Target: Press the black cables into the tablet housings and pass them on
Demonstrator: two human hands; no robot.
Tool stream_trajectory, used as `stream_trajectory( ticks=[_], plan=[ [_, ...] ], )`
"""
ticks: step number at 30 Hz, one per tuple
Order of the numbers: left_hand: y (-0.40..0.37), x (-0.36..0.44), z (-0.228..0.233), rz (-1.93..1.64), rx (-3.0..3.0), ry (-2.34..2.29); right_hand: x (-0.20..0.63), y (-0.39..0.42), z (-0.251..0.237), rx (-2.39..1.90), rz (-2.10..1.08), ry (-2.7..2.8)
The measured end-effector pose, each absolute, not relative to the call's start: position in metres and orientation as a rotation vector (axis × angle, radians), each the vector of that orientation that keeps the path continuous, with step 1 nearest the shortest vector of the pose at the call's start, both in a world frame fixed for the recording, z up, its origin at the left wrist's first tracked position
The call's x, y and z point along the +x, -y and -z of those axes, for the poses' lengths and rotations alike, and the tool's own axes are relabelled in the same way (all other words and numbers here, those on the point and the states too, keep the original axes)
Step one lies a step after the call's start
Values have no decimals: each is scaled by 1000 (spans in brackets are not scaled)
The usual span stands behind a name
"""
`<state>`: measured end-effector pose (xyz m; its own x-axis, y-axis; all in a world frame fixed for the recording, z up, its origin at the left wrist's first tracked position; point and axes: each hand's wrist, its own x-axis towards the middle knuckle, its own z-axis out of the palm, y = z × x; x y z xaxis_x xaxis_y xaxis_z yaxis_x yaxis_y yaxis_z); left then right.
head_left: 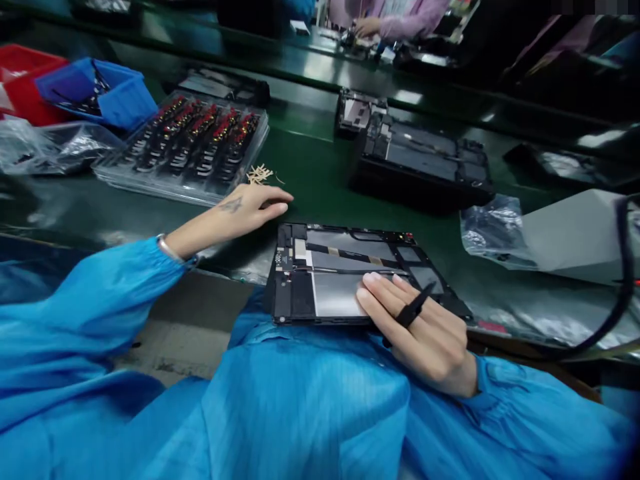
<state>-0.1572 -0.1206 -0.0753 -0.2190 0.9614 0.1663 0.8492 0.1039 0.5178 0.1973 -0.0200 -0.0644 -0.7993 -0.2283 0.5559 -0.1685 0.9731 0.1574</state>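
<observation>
An opened tablet (340, 293), its silver battery and black ribbon cables exposed, rests tilted at the bench's near edge, against the blue smock. My right hand (425, 333) lies across its right part, fingertips on the battery. A slim black pointed tool (417, 305), perhaps tweezers, is tucked between that hand's fingers. My left hand (255, 203) hovers over the bench left of the tablet, thumb and forefinger apart and nothing visible in them. Just beyond it is a small heap of thin tan strips (260, 175), beside a clear plastic tray (155, 179) with rows of small black-and-red parts.
Stacked opened tablets (425, 153) stand on the green mat. A blue bin (125, 100), a red bin (30, 67) and plastic bags (60, 143) are at left. A white box (575, 227) and a black cable (623, 267) occupy the right. Across the bench, another person's hand (367, 27) works.
</observation>
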Motion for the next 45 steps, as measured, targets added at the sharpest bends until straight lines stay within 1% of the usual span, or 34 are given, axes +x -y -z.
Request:
stream_trajectory(
  ticks=[2,6,9,12,15,18,21,25,28,31,33,35,37,40,45],
  plan=[
    [139,-151,79,-657,1822,-2189,196,24,65,216,64,2591],
    [156,-135,89,-581,1739,-2205,195,24,68,192,-101,2709],
    [159,-126,92,-574,1633,-2238,194,18,75,239,-208,2697],
    [162,-119,94,-643,1581,-2259,194,15,84,266,-273,2656],
    [166,-112,93,-751,1498,-2204,193,16,88,290,-186,2618],
    [168,-105,83,-912,1231,-2036,191,16,89,302,-64,2564],
    [167,-96,63,-1129,920,-1849,186,9,83,290,16,2463],
    [147,-93,25,-1385,726,-1827,178,-14,69,328,102,2242],
    [107,-105,-14,-1530,734,-1830,166,-39,60,420,145,2035],
    [41,-123,-56,-1711,878,-1756,149,-69,63,505,191,1973],
    [-14,-134,-80,-1714,1022,-1661,139,-87,70,436,123,2041],
    [-71,-145,-93,-1591,1153,-1589,133,-97,80,312,28,2200],
    [-127,-153,-95,-1459,1220,-1550,130,-101,89,228,-19,2365],
    [-195,-160,-80,-1353,1234,-1530,128,-99,99,189,-19,2490],
    [-255,-165,-45,-1175,1205,-1552,122,-98,113,159,-88,2450]
  ],
)
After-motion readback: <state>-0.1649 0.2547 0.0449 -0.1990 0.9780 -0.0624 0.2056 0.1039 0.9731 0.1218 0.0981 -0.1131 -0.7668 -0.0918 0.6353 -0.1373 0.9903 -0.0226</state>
